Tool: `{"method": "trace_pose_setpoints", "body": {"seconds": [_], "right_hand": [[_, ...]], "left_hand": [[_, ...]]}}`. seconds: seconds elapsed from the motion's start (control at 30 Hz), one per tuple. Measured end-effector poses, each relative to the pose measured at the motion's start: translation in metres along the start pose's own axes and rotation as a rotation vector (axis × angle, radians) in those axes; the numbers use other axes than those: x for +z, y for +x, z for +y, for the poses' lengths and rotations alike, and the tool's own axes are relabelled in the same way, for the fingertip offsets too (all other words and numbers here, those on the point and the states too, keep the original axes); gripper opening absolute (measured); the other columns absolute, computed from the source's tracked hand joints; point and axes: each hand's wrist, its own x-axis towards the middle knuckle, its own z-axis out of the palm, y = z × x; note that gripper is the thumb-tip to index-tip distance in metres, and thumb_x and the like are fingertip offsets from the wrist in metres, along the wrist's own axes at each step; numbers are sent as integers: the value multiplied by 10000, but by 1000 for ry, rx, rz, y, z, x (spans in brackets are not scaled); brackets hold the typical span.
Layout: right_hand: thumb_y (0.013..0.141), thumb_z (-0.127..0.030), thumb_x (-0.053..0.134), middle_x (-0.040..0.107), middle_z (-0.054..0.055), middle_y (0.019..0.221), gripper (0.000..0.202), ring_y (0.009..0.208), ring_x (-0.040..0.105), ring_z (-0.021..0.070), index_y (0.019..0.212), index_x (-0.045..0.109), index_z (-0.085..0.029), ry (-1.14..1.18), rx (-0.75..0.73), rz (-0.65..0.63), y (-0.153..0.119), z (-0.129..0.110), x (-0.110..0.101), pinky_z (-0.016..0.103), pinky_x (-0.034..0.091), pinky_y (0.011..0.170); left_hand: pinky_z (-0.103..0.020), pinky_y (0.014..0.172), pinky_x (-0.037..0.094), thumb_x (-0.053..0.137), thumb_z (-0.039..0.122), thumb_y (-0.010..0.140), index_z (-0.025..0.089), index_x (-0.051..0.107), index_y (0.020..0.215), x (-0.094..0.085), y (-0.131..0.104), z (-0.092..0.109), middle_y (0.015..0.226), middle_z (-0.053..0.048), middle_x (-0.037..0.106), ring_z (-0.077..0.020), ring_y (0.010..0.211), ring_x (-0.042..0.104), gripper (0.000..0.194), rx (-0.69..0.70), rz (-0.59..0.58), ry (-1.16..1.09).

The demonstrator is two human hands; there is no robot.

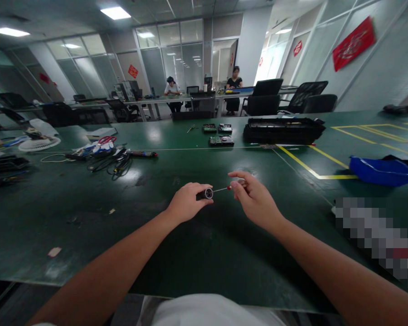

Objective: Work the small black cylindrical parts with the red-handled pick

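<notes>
My left hand (190, 201) is closed around a small dark cylindrical part (208, 194), which has a pale ring on the end facing me. In my right hand (253, 197) is a screwdriver (221, 189), its handle mostly hidden by the fingers, with a red collar showing at the base of the thin metal shaft. The shaft points left and its tip meets the cylindrical part, though I cannot tell whether it goes inside. Both hands are above the green tabletop (204, 253).
Several circuit-board units (221, 141) and a long black housing (284, 130) lie farther back. To the left are tangled cables (119, 163), a black tool (143, 154) and a white fan part (39, 143). A blue bin (382, 172) stands right. Two people sit at a distant desk.
</notes>
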Motion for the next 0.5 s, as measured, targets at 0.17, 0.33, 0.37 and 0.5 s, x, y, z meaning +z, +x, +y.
{"method": "trace_pose_setpoints", "body": {"seconds": [0.17, 0.33, 0.37, 0.5], "right_hand": [[971, -408, 483, 669, 8, 736, 306, 619, 602, 177, 1158, 642, -225, -20, 14, -34, 0, 3, -2, 309, 435, 575], [979, -483, 463, 689, 24, 752, 357, 555, 557, 168, 1107, 664, -218, -53, 53, 2, 1, 5, -1, 313, 390, 526], [978, -461, 466, 697, 29, 781, 348, 563, 559, 170, 1142, 650, -215, -51, 56, -3, 1, 5, 0, 315, 397, 534], [974, -390, 478, 678, 28, 814, 357, 642, 585, 184, 1266, 568, -205, -46, 28, -19, 1, 5, 0, 324, 436, 601]], "left_hand": [[-387, 949, 472, 744, 315, 857, 255, 682, 1234, -2, 0, 0, 1159, -38, 713, -243, 1076, 622, 388, -6, 10, -3], [-380, 916, 470, 753, 303, 848, 265, 688, 1220, -1, 1, 1, 1091, -31, 721, -244, 1032, 621, 380, 5, -5, -2], [-378, 912, 468, 754, 301, 847, 265, 687, 1219, -1, 1, 1, 1086, -29, 720, -242, 1029, 620, 380, 8, -5, -4], [-377, 903, 460, 757, 300, 846, 260, 687, 1217, -1, 0, 1, 1093, -28, 718, -242, 1034, 616, 379, 9, -9, -10]]}}
